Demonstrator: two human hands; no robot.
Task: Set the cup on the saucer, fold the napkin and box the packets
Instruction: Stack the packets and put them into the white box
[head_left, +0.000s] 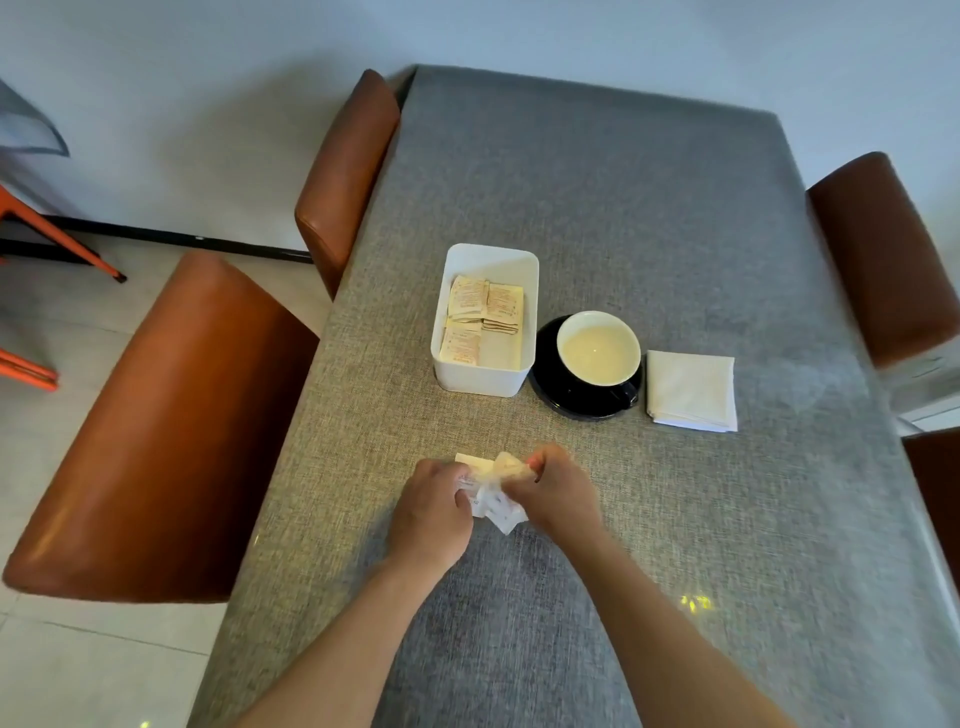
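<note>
— Where do your things lie?
— Your cream-lined cup (598, 349) sits on the black saucer (550, 384) mid-table; the folded white napkin (692, 389) lies just right, the white box (485, 322) of tan packets (485, 317) left.

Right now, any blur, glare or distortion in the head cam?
Head view: motion blur on both hands and the packets they hold; wide-angle bending at table edges; small yellow glints near bottom; box, cup, napkin sharp.

White box (485, 379), black saucer (582, 402), grey woven tablecloth (597, 197) (chairs (156, 431) brown).
</note>
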